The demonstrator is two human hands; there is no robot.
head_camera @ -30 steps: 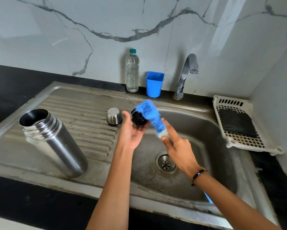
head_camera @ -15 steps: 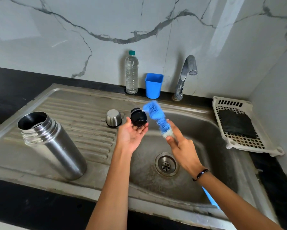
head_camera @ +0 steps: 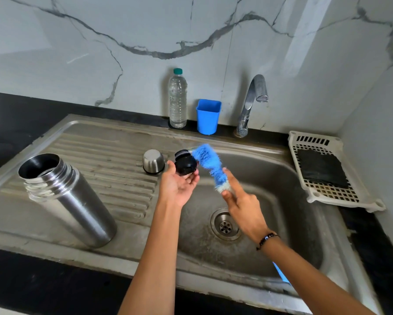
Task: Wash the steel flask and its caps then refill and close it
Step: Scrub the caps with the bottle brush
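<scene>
head view: compared with half a second ago, little has changed. the left hand (head_camera: 178,186) still holds the black inner cap (head_camera: 186,164) palm-up over the edge of the sink basin (head_camera: 288,201), fingers curled under it and thumb at its left side. the right hand (head_camera: 242,206) still grips the handle of the blue bottle brush (head_camera: 210,165), forefinger stretched along the stem, the other fingers wrapped around it. the bristle head now leans against the right side of the cap, a shade closer than before, when it stood just off it; a second ago it lay over the top of the cap. the bristles look blurred.

the steel flask (head_camera: 66,198) stands upright and uncapped on the ribbed drainboard (head_camera: 113,162), well to the left of the hands; its mouth is dark and i cannot tell what is inside. the steel outer cap (head_camera: 153,161) sits mouth-down on the drainboard just left of the left hand. behind the sink, a clear plastic bottle (head_camera: 178,101) with a green top appears to hold water, and a blue cup (head_camera: 208,116) stands beside it, its contents hidden. the tap (head_camera: 251,103) is to their right. a white slotted tray (head_camera: 327,192) on the right counter holds a dark scouring pad (head_camera: 320,167).
</scene>
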